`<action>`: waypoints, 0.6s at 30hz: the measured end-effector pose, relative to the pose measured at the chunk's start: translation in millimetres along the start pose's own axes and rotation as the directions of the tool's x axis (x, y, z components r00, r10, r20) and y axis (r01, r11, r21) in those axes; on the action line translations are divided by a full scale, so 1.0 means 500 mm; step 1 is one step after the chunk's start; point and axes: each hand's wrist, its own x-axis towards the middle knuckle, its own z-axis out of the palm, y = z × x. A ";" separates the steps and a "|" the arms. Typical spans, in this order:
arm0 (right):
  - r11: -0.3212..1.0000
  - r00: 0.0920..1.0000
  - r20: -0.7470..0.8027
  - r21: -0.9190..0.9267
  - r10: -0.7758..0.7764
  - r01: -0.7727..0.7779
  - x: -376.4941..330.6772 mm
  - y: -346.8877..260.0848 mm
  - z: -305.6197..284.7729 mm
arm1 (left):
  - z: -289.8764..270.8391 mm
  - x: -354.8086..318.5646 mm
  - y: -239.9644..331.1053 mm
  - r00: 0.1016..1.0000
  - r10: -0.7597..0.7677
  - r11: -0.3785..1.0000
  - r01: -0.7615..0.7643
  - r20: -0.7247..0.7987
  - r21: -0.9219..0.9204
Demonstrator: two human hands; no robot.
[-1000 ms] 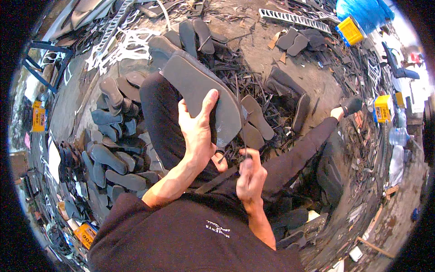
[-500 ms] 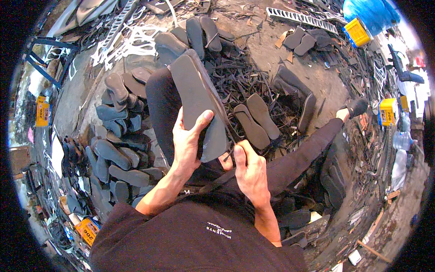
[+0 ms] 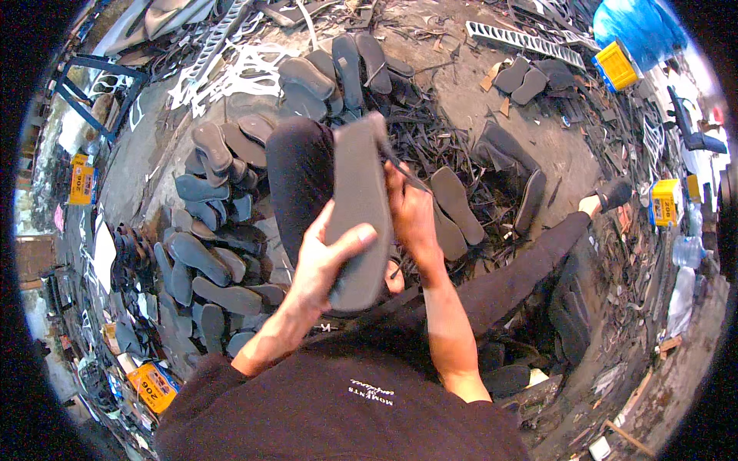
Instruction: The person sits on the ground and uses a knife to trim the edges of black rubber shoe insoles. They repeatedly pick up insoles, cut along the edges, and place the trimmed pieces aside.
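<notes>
Grey rubber sandal sole (image 3: 357, 211) held upright over the lap for edge trimming
Left hand (image 3: 323, 261) clamps the sole's lower end, steadying it; right hand (image 3: 411, 219) closes around a thin blade at the sole's right edge; cut dark soles (image 3: 204, 253) pile left of it.

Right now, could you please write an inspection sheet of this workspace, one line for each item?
Surface: bare dirty ground, the person sits on it with legs stretched out.
Job's things: one dark grey shoe sole, held up tilted over the lap; a thin dark strip runs off its right edge.
Clutter: pile of dark soles on the left, two soles on the right, black offcut strips.
Grippers: left hand grips the sole's lower end; right hand is at its right edge, tool not clear.
Cables: nothing seen.
Surroundings: yellow boxes, blue bag, blue metal frame.
</notes>
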 end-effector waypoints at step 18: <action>0.963 0.962 0.082 0.044 0.261 -0.265 -0.287 -0.078 -0.156 | -0.015 0.083 -0.011 0.979 -0.146 0.989 0.143 0.145 0.033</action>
